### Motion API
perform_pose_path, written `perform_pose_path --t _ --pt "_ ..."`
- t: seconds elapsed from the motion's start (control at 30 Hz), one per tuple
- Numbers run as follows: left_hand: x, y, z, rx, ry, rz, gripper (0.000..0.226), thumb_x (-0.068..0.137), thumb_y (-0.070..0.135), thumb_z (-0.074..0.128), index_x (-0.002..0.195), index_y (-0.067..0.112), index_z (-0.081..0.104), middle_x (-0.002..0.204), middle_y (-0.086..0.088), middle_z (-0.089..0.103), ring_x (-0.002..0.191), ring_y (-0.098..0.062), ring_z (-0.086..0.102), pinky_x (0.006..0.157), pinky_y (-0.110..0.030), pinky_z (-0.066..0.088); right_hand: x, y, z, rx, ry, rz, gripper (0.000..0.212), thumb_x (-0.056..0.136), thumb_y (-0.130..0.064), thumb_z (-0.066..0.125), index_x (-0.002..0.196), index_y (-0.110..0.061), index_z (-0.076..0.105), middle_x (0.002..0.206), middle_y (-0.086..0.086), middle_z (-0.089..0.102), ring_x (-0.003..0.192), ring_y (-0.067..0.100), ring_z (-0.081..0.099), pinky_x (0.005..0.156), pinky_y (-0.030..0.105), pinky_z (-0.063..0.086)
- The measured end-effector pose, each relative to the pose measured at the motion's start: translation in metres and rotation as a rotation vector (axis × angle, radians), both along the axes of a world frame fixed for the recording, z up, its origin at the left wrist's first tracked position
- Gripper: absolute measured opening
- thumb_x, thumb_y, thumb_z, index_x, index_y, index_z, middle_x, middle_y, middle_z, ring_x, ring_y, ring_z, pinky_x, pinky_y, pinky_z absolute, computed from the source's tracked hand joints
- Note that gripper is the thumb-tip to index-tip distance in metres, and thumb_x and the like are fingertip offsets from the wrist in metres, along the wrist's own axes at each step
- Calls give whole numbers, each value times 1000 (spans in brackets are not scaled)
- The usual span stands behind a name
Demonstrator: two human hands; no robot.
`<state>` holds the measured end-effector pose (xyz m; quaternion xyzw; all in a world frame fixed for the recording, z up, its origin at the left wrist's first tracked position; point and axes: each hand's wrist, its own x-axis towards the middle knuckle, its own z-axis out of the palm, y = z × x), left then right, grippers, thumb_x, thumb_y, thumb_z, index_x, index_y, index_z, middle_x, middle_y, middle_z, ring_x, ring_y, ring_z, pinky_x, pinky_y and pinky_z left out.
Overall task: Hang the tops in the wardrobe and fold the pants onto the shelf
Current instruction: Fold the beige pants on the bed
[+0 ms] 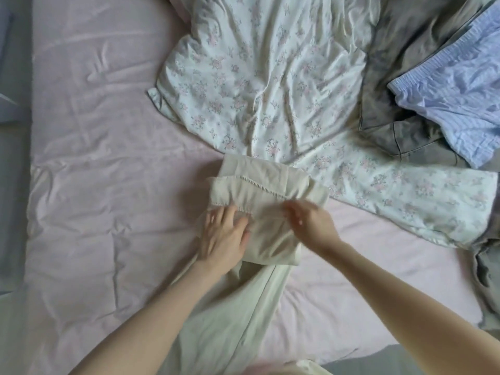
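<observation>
Cream pants (259,190) lie partly folded on the pink bed sheet (108,185), with one leg trailing toward me. My left hand (226,234) lies flat on the left side of the fold, fingers spread. On its right side my right hand (311,223) pinches the cream cloth; it is blurred. A white floral top (270,85) is spread out just beyond the fold, its sleeve reaching to the right. Farther right, a grey garment (405,55) lies crumpled beneath a pair of blue striped shorts (454,104).
The sheet stretches wide and wrinkled to the left of the clothes. A blue-grey pillow or cover (10,77) runs along the left edge. More grey cloth (487,280) hangs at the right edge of the bed.
</observation>
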<state>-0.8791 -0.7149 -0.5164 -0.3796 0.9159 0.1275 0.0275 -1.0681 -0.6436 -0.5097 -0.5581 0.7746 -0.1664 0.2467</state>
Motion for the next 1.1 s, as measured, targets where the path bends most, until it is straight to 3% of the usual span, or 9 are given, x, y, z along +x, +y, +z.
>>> perform_pose_path --t 0.1,0.27,0.4,0.53,0.7,0.8,0.9,1.0,1.1 --pt "-12 18 -3 25 37 46 39 67 20 75 105 18 66 115 -16 58 105 -37 57 77 -48 51 -33 -34 -7 -21 1 -100 41 85 -18 63 124 -6 53 125 16 54 117 36 49 92 45 43" --pt "-2 41 -25 143 -113 44 52 78 29 66 128 28 54 138 -13 45 117 -35 48 87 -52 47 -62 -65 -29 512 -513 -223 103 74 -41 74 149 -15 8 150 9 30 133 25 37 105 40 38" --pt "11 43 -36 198 -122 -10 55 79 25 65 133 25 51 147 -12 37 124 -34 46 94 -50 44 -52 -68 -28 524 -503 -170 37 72 -24 78 100 -8 59 99 11 65 77 16 64 62 23 48" --pt "2 37 -34 243 -91 12 56 87 28 52 142 28 38 155 -8 19 138 -28 27 102 -45 35 -43 -73 -7 352 -208 -108 29 73 -22 70 96 -9 57 88 8 59 85 28 57 71 38 46" --pt "-37 4 -19 248 -46 33 61 94 30 42 148 36 15 158 2 -7 144 -23 -4 114 -44 23 -69 -94 40 37 188 -142 29 76 -33 65 91 -10 55 92 10 61 87 31 56 61 34 33" --pt "-58 -18 6 204 119 99 52 90 16 50 140 22 40 154 -10 21 140 -28 22 104 -42 36 -76 -95 56 -212 455 -68 20 77 -21 65 88 -5 58 91 13 61 89 35 56 67 39 41" --pt "-54 -23 28 -37 353 192 33 73 1 61 105 9 66 117 -14 59 102 -32 59 80 -40 49 -66 -76 56 -331 583 -1 25 64 -14 75 81 -3 60 91 16 62 88 37 59 74 45 44" --pt "-36 -20 35 -206 490 249 27 75 9 50 99 9 61 108 -14 61 96 -30 55 81 -38 40 -37 -39 39 -269 489 153 34 61 -24 75 85 -3 64 112 23 61 108 44 56 91 60 39" --pt "-22 -20 35 -284 491 228 31 80 14 48 107 8 61 118 -19 59 107 -31 51 87 -41 39 6 7 19 -175 384 334 27 59 -30 72 78 -13 64 121 17 61 110 40 57 93 55 42"
